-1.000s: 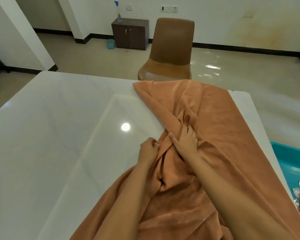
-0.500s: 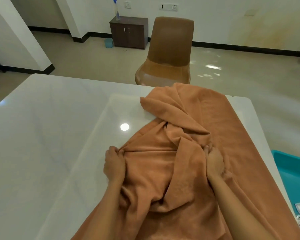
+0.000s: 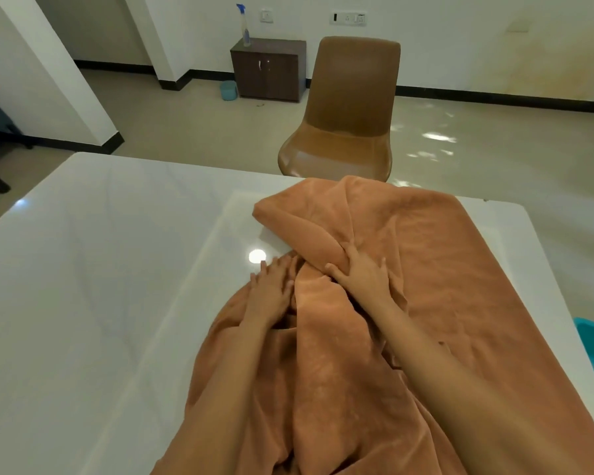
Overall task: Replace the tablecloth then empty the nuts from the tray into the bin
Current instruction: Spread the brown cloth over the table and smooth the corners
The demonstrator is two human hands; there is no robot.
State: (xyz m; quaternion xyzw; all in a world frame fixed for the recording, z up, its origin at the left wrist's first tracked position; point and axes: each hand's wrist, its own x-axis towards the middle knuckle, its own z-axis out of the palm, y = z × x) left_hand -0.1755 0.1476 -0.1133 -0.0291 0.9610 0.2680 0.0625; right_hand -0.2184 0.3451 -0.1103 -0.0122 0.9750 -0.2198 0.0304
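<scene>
Both hands lie on the bunched tablecloth (image 3: 443, 269) covering the table (image 3: 100, 269): left hand (image 3: 270, 293) fingers spread flat, right hand (image 3: 362, 277) fingers clamped on a fold.

Beyond my table's far edge I see a brown chair (image 3: 348, 111); behind it, a dark cabinet (image 3: 268, 73) bearing a spray bottle (image 3: 244, 25), a small blue bucket (image 3: 228, 90) beside it.
</scene>
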